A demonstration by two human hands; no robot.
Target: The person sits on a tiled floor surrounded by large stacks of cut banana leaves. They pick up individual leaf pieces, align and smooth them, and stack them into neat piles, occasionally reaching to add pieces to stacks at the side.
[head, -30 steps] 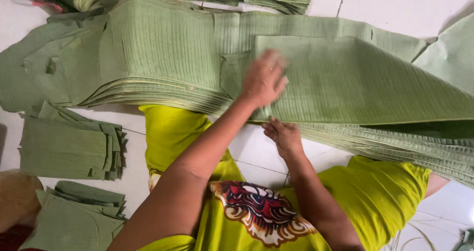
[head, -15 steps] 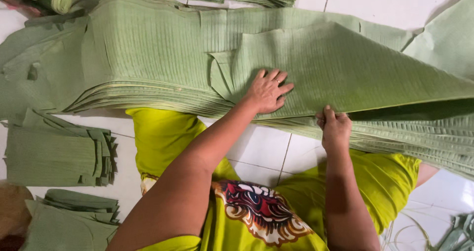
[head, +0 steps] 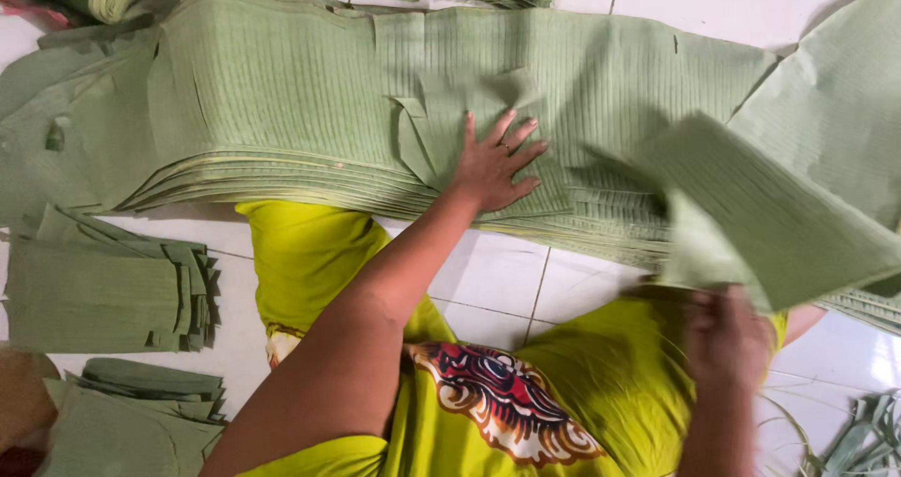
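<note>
Sorting cut green fabric on the floor

Left hand lies spread flat on the tall fabric stack; right hand pinches one lifted piece. Small stacks done, most remains.

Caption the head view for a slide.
Left hand presses a stack of green fabric pieces; right hand lifts one piece.

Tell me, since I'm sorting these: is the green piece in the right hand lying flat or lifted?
Lifted. The right hand holds the green piece raised, tilted and blurred, above the stack.
</note>
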